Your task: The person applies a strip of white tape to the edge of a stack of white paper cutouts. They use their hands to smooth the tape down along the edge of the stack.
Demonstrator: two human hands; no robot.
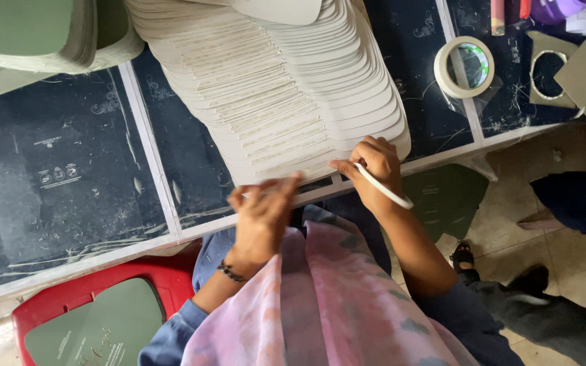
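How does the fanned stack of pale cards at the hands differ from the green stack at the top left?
The pale card stack is cream and spread in a long overlapping fan; the green stack is dark-faced and piled squarely. Both the left hand and the right hand touch the pale stack's near edge; nothing touches the green stack. Both rest on the dark table.

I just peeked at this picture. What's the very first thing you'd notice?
The big fanned-out stack of cream cards spread over the dark table, top middle. Just below it, the left hand and right hand pinch at the nearest card's edge, the right one holding a thin white strip. A roll of tape sits at upper right.
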